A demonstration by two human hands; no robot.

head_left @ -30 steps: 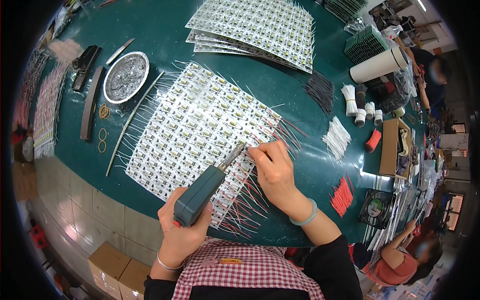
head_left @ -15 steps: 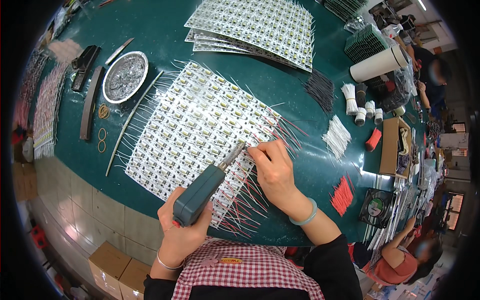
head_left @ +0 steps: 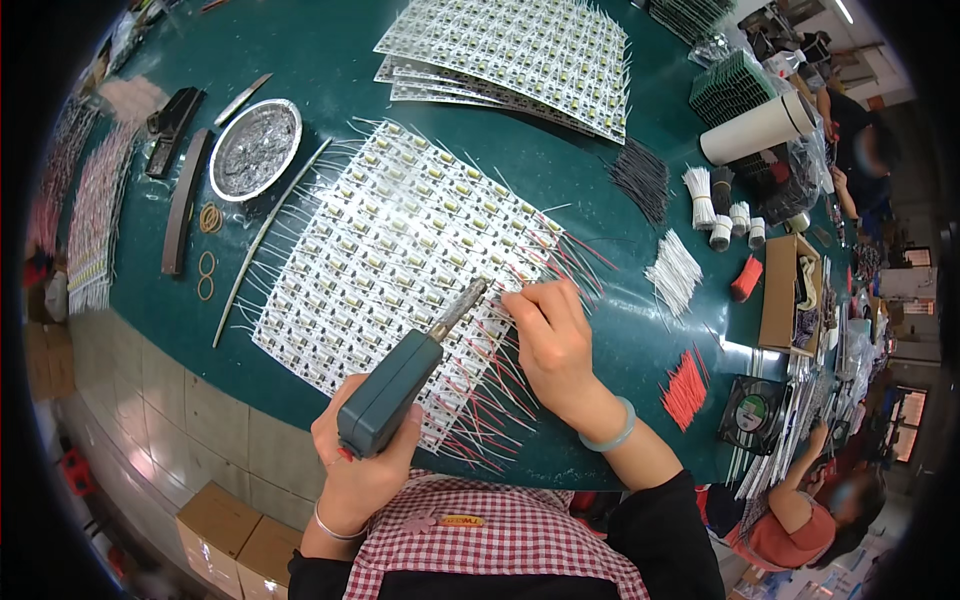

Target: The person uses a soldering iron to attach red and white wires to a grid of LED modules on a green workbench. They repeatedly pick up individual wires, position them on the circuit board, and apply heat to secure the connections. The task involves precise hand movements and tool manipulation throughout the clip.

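Note:
My left hand is wrapped round the dark green body of a soldering gun. Its metal tip points up and right, at the circuit-board panel. That white panel carries rows of small yellow parts, with pale wires along its left edge and red and white wires along its right. Just right of the tip, my right hand is closed in a pinch over the panel's right side. What sits between its fingertips is too small to make out, though thin wires run close by.
Behind lies a stack of similar panels. Left are a metal bowl of silvery scraps, a knife and rubber bands. Right lie black wires, white wires, red wires, a fan and a cardboard box. Two people sit beyond.
The soldering gun has shifted slightly left and up with my left hand. My right hand has moved a little to the right, still pinched.

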